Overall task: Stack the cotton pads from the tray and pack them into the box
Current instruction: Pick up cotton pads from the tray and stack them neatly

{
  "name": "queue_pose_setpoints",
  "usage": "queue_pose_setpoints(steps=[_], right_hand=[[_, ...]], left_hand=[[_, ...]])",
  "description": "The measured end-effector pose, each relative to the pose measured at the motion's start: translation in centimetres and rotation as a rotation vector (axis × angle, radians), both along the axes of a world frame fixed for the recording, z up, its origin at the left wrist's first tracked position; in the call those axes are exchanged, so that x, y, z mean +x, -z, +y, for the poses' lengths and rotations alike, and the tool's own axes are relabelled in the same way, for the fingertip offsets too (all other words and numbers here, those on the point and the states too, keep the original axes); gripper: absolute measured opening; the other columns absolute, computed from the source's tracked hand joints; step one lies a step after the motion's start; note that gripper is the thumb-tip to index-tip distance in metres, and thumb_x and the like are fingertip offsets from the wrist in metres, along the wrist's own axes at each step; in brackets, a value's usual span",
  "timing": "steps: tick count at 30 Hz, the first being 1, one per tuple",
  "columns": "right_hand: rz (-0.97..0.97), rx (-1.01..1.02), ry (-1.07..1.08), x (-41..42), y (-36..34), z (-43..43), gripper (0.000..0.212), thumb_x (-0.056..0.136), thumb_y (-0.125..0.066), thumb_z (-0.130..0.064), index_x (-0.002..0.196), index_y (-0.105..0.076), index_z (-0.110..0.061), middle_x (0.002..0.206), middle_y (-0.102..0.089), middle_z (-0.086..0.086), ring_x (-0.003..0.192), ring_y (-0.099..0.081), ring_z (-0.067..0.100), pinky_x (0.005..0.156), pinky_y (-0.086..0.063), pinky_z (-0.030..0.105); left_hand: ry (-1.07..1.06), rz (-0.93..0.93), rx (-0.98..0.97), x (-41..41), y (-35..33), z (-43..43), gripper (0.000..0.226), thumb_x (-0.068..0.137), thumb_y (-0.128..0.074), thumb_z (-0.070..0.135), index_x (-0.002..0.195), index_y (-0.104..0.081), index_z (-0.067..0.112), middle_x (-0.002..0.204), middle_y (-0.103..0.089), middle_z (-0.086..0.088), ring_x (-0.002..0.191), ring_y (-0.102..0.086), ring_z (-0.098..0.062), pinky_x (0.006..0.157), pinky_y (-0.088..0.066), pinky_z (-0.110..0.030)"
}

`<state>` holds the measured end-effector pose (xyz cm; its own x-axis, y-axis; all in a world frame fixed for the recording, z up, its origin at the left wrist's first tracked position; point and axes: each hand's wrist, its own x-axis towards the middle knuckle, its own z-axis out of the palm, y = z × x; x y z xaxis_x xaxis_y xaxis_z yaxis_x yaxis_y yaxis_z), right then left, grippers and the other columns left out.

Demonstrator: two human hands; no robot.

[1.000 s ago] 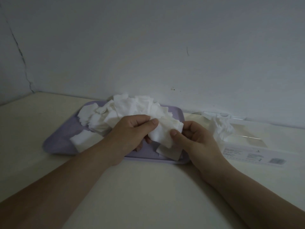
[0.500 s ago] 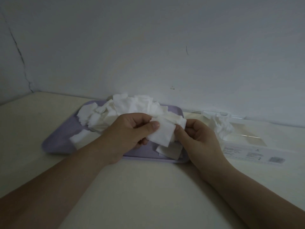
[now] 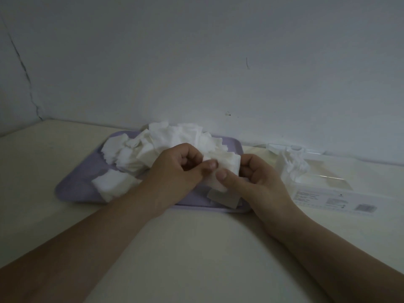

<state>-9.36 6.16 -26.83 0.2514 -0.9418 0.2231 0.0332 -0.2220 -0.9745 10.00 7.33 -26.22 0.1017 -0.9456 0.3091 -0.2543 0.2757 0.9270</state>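
Both hands (image 3: 181, 169) (image 3: 255, 178) pinch cotton pads (image 3: 227, 166) above the tray (image 3: 87, 182).

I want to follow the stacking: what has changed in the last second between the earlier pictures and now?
Both hands drew closer together: the right hand slid its thumb toward the left hand, so the held cotton pads look squeezed into a tighter bundle. Neither grip let go. The pile, the tray and the box stayed put.
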Motion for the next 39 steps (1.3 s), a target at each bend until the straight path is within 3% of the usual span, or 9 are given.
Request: queue_pose_setpoints(steps=[5, 8, 12, 16, 19, 25, 30, 35, 39], right_hand=[[0.082, -0.093, 0.243, 0.0, 0.1, -0.2, 0.041, 0.074, -0.09, -0.033, 0.103, -0.067, -0.015, 0.097, -0.078, 0.003, 0.091, -0.076, 0.018, 0.08, -0.063, 0.041], [0.065, -0.097, 0.37, -0.3, 0.6, -0.9, 0.035, 0.084, -0.083, -0.031, 0.107, -0.062, -0.017, 0.101, -0.074, 0.001, 0.094, -0.073, 0.016, 0.087, -0.061, 0.045], [0.078, -0.102, 0.459, -0.3, 0.5, -1.2, 0.033, 0.09, -0.076, -0.033, 0.112, -0.055, -0.021, 0.105, -0.069, -0.004, 0.097, -0.068, 0.009, 0.091, -0.058, 0.039], [0.085, -0.098, 0.459, -0.3, 0.6, -1.2, 0.034, 0.09, -0.076, -0.033, 0.114, -0.056, -0.02, 0.106, -0.069, -0.005, 0.098, -0.068, 0.009, 0.092, -0.057, 0.039], [0.095, -0.097, 0.457, -0.3, 0.6, -1.1, 0.035, 0.09, -0.075, -0.033, 0.116, -0.056, -0.019, 0.108, -0.068, -0.003, 0.099, -0.067, 0.01, 0.091, -0.057, 0.038], [0.104, -0.093, 0.424, -0.4, 0.5, -0.9, 0.034, 0.09, -0.075, -0.034, 0.116, -0.057, -0.023, 0.108, -0.07, -0.007, 0.1, -0.068, 0.008, 0.093, -0.057, 0.039], [0.101, -0.078, 0.273, -0.4, 0.5, -0.9, 0.03, 0.083, -0.084, -0.028, 0.108, -0.07, -0.018, 0.097, -0.079, -0.001, 0.092, -0.076, 0.017, 0.089, -0.061, 0.048], [0.105, -0.058, 0.112, -0.4, 0.8, -1.0, 0.027, 0.089, -0.079, -0.02, 0.114, -0.072, -0.016, 0.104, -0.08, 0.002, 0.1, -0.076, 0.022, 0.095, -0.058, 0.053], [0.136, -0.073, 0.118, -0.2, 1.0, -1.1, 0.032, 0.085, -0.078, -0.033, 0.115, -0.07, -0.023, 0.104, -0.08, -0.001, 0.099, -0.076, 0.021, 0.094, -0.059, 0.052]], left_hand=[[-0.041, -0.259, -0.066, -0.7, 0.8, -0.1, 0.019, 0.088, -0.077, 0.033, 0.081, -0.064, 0.019, 0.067, -0.064, 0.012, 0.057, -0.055, -0.007, 0.058, -0.047, -0.02], [0.072, -0.512, -0.031, -0.6, 0.8, -0.2, 0.022, 0.09, -0.071, 0.042, 0.109, -0.068, 0.031, 0.101, -0.068, 0.014, 0.09, -0.063, -0.013, 0.085, -0.055, -0.034], [0.168, -0.867, 0.1, -1.2, 0.0, -0.2, 0.043, 0.086, -0.068, 0.057, 0.124, -0.062, 0.039, 0.126, -0.049, 0.011, 0.123, -0.044, -0.012, 0.111, -0.037, -0.033], [0.229, -0.739, 0.091, -0.9, -0.6, 0.3, 0.015, 0.087, -0.077, 0.038, 0.094, -0.065, 0.032, 0.107, -0.058, 0.009, 0.099, -0.055, -0.005, 0.092, -0.047, -0.025], [0.249, -0.577, 0.136, -0.5, -0.6, 0.5, 0.016, 0.087, -0.078, 0.027, 0.094, -0.064, 0.03, 0.094, -0.066, -0.001, 0.074, -0.057, -0.006, 0.075, -0.051, -0.027], [0.321, -0.209, 0.205, 0.8, -0.4, 0.3, 0.039, 0.09, -0.076, 0.006, 0.119, -0.067, 0.029, 0.112, -0.074, 0.004, 0.09, -0.068, -0.019, 0.085, -0.059, -0.035], [0.302, 0.074, 0.193, 0.9, -0.7, 0.4, 0.023, 0.085, -0.073, -0.01, 0.09, -0.07, 0.013, 0.08, -0.074, 0.006, 0.074, -0.065, -0.008, 0.064, -0.054, -0.021], [0.309, 0.123, 0.184, 0.7, -0.8, 0.4, 0.02, 0.085, -0.073, -0.009, 0.094, -0.074, 0.009, 0.1, -0.078, -0.015, 0.088, -0.072, -0.015, 0.074, -0.057, -0.02], [0.31, 0.177, 0.188, 0.8, -1.1, 0.7, 0.021, 0.072, -0.082, -0.002, 0.089, -0.077, 0.01, 0.092, -0.078, -0.014, 0.081, -0.073, -0.018, 0.064, -0.059, -0.026]])
